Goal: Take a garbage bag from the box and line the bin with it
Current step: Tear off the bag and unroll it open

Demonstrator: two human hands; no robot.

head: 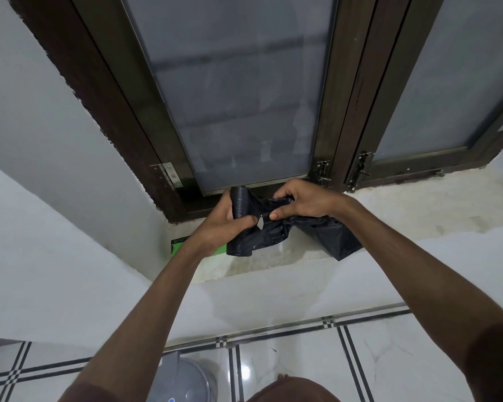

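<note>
While gripped: bag roll (240,203), both hands.

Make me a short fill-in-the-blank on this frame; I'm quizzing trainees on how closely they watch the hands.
1. The left hand grips the ____ of black garbage bags.
2. The right hand pinches the loose bag, whose colour is ____.
3. The green box lies on the window ____.
4. The grey bin stands on the tiled ____.

Missing words: roll; black; sill; floor.
</note>
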